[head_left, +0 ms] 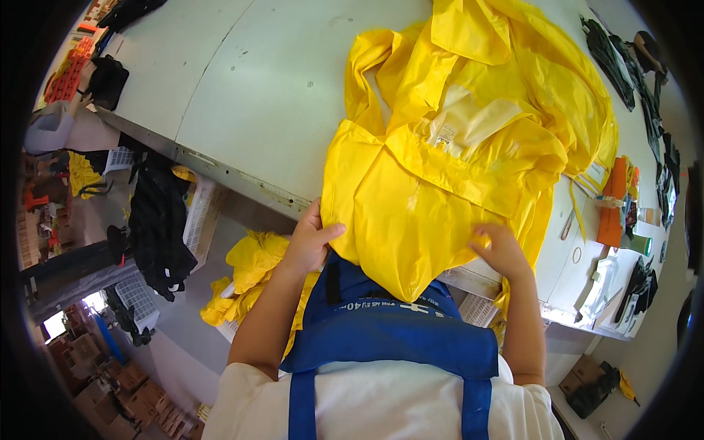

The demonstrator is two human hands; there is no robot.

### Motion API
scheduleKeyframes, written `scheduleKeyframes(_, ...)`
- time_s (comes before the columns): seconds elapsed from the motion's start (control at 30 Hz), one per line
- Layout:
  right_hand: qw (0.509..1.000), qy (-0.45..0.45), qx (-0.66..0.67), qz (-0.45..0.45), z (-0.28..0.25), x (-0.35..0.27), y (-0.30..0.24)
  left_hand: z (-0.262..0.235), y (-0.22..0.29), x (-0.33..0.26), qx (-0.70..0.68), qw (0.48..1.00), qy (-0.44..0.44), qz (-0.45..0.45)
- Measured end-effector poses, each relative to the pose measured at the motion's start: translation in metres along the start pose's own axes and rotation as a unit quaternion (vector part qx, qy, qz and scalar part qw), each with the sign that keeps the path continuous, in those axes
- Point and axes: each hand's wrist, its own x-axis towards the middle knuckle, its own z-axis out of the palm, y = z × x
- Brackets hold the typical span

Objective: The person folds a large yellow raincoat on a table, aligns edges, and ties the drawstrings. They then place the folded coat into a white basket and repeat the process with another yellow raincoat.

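A big yellow raincoat (455, 139) lies crumpled on a pale grey table (264, 81), its lower part hanging over the near edge toward my blue apron (381, 330). My left hand (309, 242) grips the raincoat's left edge at the table's rim. My right hand (500, 249) presses on the fabric's lower right part, fingers curled into it. A white inner label (444, 136) shows near the garment's middle.
More yellow garments (246, 271) fill a white basket below the table at my left. Black clothes (158, 220) hang over another basket (199, 217). Orange items (614, 198), tools and dark garments (612, 51) lie along the table's right side. Cardboard boxes (125, 381) stand on the floor.
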Motion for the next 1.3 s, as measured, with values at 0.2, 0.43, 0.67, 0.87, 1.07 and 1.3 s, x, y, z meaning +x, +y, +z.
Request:
scheduleKeyframes(0.2, 0.968, 0.217, -0.124, -0.017, 0.051, 0.091, -0.019, -0.001, -0.02, 0.011, -0.044, 0.996, 0.005, -0.078)
scheduleKeyframes(0.43, 0.921, 0.271, -0.274, 0.049, -0.024, 0.21, 0.022, 0.023, -0.025, 0.057, -0.134, 0.979, -0.016, -0.152)
scheduleKeyframes(0.67, 0.953, 0.237, 0.157, -0.104, -0.081, 0.212, 0.031, 0.076, -0.056, 0.09, -0.169, 0.938, -0.095, -0.288)
scheduleKeyframes(0.87, 0.742, 0.31, 0.577, -0.145, -0.016, 0.04, -0.007, 0.123, -0.04, 0.123, -0.226, 0.933, -0.167, -0.226)
scheduleKeyframes(1.07, 0.759, 0.377, 0.472, -0.244, -0.035, 0.026, -0.061, 0.169, -0.024, 0.135, -0.245, 0.919, -0.253, -0.175)
scheduleKeyframes(1.3, 0.896, 0.219, 0.298, -0.246, -0.059, 0.013, -0.061, 0.187, -0.024, 0.122, -0.256, 0.908, -0.299, -0.147)
